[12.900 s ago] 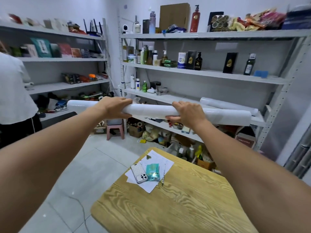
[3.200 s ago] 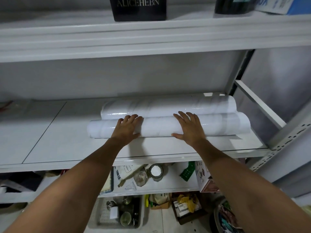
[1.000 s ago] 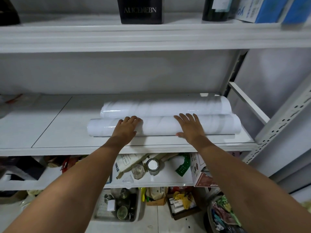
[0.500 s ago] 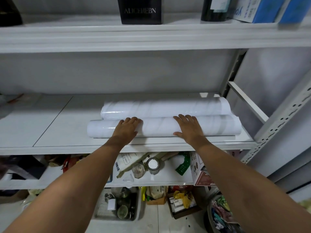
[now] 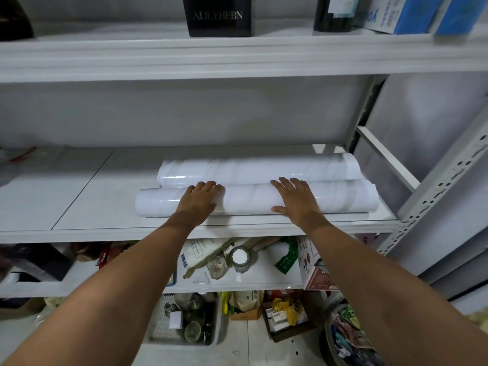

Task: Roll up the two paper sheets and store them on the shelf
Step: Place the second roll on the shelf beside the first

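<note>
- Your left hand (image 5: 199, 200) and right hand (image 5: 295, 200) both lie palm-down on the front roll (image 5: 250, 198), fingers stretched out over its top. They press on it and neither hand grips it.
- The hands sit apart along its middle, likely to stop it uncurling or rolling off the front lip.
- The front roll lies lengthwise on the shelf (image 5: 92, 207), close to the front edge and touching the back roll (image 5: 264, 169).
- The back roll rests behind it, nearer the wall, and works as a backstop.
- Both sheets are rolled and on the shelf, so the task looks nearly done. Only letting go is left.
- A corner at the front roll's right end seems to stick up. It's blurry, so you can't tell if the wrap is loose.
- The slanted brace (image 5: 385, 157) and the holed post (image 5: 433, 186) crowd the right ends of the rolls, leaving no room to slide them that way.
- On the shelf above are a black box (image 5: 220, 15), a dark bottle (image 5: 334, 13) and blue boxes (image 5: 412, 14), all clear of your hands.
- Below are a tape roll (image 5: 239, 256) among clutter and a basket (image 5: 182, 320) on the floor. A slipped roll would land there.
</note>
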